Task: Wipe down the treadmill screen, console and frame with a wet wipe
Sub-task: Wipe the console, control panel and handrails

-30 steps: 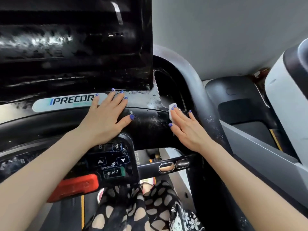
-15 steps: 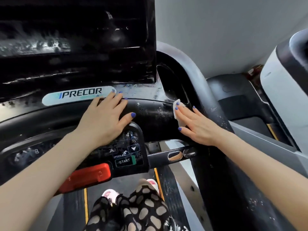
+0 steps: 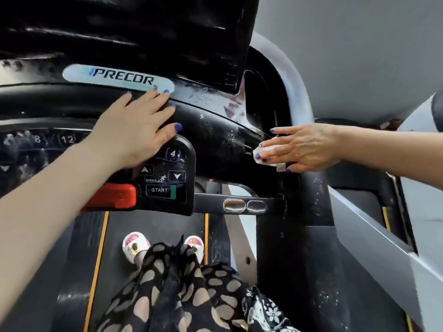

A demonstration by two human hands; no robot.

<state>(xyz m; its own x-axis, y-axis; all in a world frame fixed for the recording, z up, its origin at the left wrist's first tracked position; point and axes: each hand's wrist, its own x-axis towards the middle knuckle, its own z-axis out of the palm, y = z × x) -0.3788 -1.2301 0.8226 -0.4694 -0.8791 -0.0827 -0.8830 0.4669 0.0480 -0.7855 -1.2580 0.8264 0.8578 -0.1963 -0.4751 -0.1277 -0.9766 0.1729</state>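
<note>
The black treadmill screen (image 3: 124,27) fills the top left, above the glossy black console (image 3: 215,130) with its PRECOR label (image 3: 115,79). My left hand (image 3: 134,130) lies flat on the console's curved bar, fingers straight, fingertips at the label's edge. My right hand (image 3: 302,147) presses a folded white wet wipe (image 3: 260,155) against the console's right end with straight fingers, beside the black frame upright (image 3: 294,224). Most of the wipe is hidden under my fingers. Wet streaks and droplets show on the console near the wipe.
A keypad (image 3: 167,178) with START and speed arrows sits below my left hand, beside a red stop button (image 3: 112,196). A crossbar with metal grip sensors (image 3: 244,206) runs right of it. My feet (image 3: 134,245) stand on the belt. Another machine's grey rail (image 3: 374,231) lies right.
My right hand slid the wipe downward and turned sideways along the console's right end. My left hand stayed flat on the bar. The camera tilted down, showing more belt.
</note>
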